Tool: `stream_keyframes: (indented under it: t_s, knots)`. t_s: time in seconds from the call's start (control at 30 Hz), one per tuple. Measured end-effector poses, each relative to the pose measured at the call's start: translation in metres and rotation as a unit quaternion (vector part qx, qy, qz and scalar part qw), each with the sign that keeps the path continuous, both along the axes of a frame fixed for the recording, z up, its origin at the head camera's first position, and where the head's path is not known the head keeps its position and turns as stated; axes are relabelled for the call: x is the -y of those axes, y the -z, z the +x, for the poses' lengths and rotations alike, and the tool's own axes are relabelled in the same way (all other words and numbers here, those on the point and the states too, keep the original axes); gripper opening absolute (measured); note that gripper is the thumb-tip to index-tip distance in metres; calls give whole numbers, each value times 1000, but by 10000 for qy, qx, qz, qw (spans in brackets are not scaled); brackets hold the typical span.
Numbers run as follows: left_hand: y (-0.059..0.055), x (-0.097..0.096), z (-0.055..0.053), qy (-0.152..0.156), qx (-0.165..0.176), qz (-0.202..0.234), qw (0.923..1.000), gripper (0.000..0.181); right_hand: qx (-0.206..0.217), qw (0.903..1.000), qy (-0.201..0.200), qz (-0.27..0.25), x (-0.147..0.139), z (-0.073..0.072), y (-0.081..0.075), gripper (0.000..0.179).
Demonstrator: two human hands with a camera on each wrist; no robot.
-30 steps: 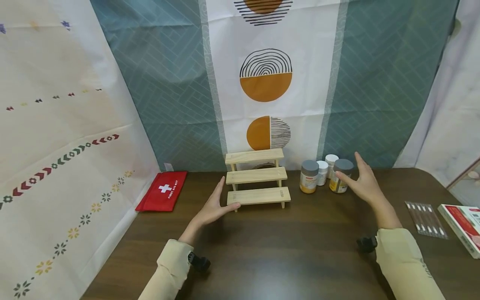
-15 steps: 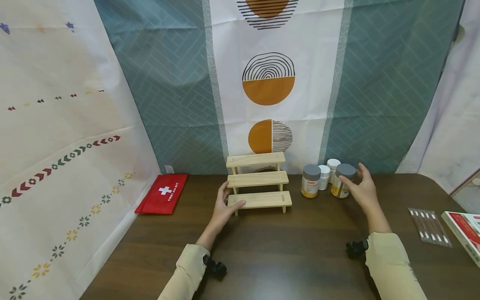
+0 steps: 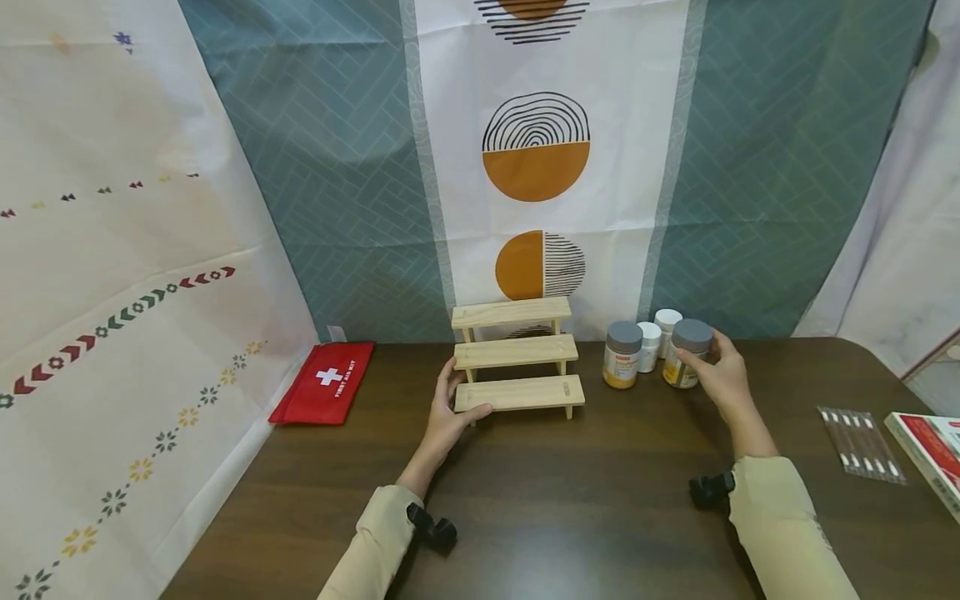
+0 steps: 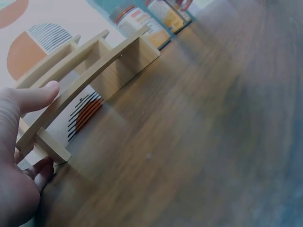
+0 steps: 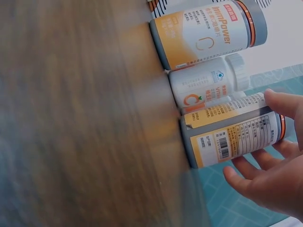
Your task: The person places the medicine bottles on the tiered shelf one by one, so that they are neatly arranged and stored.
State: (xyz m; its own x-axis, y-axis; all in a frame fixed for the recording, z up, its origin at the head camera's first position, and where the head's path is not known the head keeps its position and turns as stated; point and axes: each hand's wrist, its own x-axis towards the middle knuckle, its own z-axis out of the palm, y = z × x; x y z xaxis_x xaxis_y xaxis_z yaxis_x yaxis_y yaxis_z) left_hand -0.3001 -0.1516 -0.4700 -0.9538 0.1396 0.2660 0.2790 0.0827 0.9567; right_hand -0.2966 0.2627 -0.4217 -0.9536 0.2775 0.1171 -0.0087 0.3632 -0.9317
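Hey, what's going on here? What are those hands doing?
A person is gripping the left end of a little three-step wooden stand with their left hand. Their right hand has its thumb and fingers around a grey-lidded bottle, which looks to be standing on the table. Two small white bottles and another bottle with a grey lid are next to it. A red first aid pouch lies off to the left.
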Motion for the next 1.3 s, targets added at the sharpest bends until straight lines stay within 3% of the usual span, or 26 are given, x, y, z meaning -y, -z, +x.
stream_keyframes:
  t_s: [0.23,0.43,0.77,1.03,1.17,1.3]
  knots:
    - [2,0,0,-15,38,-212,9998,102,135,9998,118,-118,0,0,0,78]
    - [2,2,-3,39,-42,-142,9999,103,9,9995,284,-117,2,-2,0,74]
    - [4,3,-2,32,33,-134,9999,104,181,9993,325,40,6,1,-7,70]
    - [2,5,-3,-17,24,-146,9999,104,198,9983,384,-402,11,1,-20,70]
    - [-1,5,-1,26,121,-96,9999,105,172,9978,466,-430,13,4,-26,70]
    - [-13,3,6,154,141,-10,9998,104,-47,9984,448,-339,12,10,-33,72]
